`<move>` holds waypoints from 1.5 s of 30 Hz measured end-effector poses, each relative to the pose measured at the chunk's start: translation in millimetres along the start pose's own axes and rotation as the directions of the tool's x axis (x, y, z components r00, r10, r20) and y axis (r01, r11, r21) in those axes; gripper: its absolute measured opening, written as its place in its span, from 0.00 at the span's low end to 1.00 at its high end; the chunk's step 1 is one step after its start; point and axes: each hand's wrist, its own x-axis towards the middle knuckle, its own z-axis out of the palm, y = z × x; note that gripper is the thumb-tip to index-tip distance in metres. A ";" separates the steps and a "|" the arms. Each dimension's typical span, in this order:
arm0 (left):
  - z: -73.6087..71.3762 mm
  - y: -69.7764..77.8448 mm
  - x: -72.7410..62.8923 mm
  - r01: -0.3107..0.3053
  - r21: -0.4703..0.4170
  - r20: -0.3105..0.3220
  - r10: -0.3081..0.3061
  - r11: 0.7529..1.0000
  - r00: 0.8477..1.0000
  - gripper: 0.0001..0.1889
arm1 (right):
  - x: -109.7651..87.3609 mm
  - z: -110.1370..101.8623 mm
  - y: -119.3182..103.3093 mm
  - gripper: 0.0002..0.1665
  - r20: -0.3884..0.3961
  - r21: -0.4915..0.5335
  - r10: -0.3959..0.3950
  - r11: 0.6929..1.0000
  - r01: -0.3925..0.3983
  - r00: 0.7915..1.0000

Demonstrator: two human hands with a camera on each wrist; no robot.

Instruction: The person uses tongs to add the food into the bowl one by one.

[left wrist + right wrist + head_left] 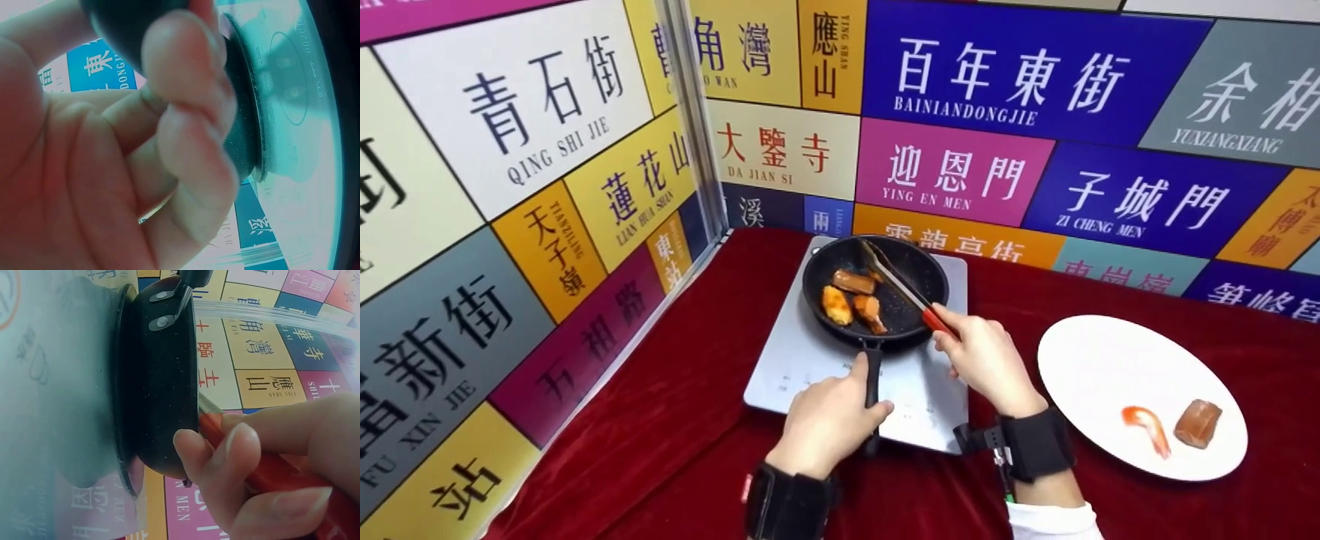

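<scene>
A black frying pan (911, 300) sits on a silver induction cooktop (780, 367). My left hand (829, 409) grips its black handle (873, 375), with the index finger stretched along it; in the left wrist view, curled fingers (197, 169) show. Red-handled metal tongs (901, 283) are held in my right hand (988, 360), their tips inside the pan near its far side. In the right wrist view, fingers wrap the red handle (275, 475). Inside the pan lie a brown sausage piece (854, 282), a browned yellow piece (837, 305) and an orange-pink piece (870, 312).
A white oval plate (1095, 360) stands to the right, bearing a shrimp (1147, 429) and a brown sausage piece (1198, 424). Dark red cloth (675, 390) covers the table. Panels with coloured street-name signs (960, 165) rise behind and at the left.
</scene>
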 end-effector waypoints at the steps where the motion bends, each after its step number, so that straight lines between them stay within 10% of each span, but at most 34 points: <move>1: 0.4 1.1 -0.3 -0.006 0.004 -0.006 0.006 1.000 1.000 0.37 | -0.8 -1.4 0.1 0.27 -0.001 -0.001 -0.003 1.000 0.003 1.000; 31: 16.2 27.1 1.5 -0.092 -0.018 0.053 0.093 0.996 0.994 0.39 | -34.0 -29.5 17.3 0.33 0.003 -0.026 0.133 0.991 -0.133 0.991; 45: 4.6 -4.6 -0.6 -0.019 -0.016 0.036 0.019 1.000 0.999 0.40 | -39.8 -19.9 -7.3 0.32 -0.197 -0.015 0.041 0.999 -0.045 0.979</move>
